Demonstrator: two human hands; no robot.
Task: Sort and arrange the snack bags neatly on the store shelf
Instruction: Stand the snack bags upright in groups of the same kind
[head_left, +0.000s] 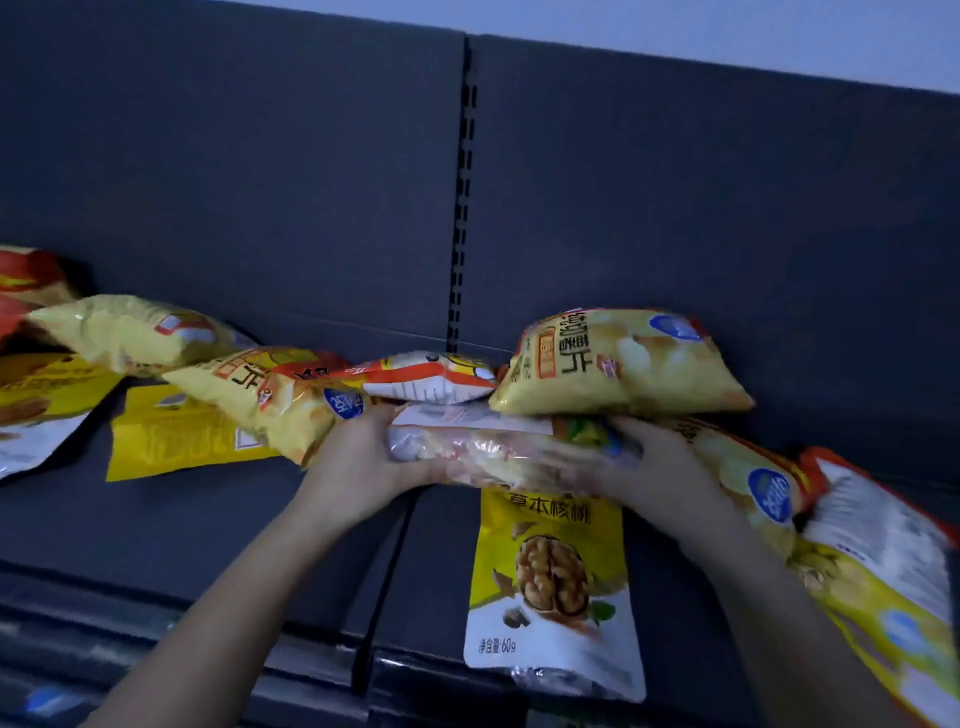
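My left hand (363, 457) and right hand (654, 467), fingers curled round snack bag (493, 452) ends, yellow chip bag (618, 364) just above, walnut pouch (550, 587) beneath.

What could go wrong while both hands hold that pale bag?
The yellow chip bag rests on the pale bag that the left hand and right hand grip; tilted, it may slide off. The walnut bag lies at the front edge of the shelf; an arm could brush it off.

Reaching forward, left hand (363, 457) and right hand (660, 470) curl, gripping
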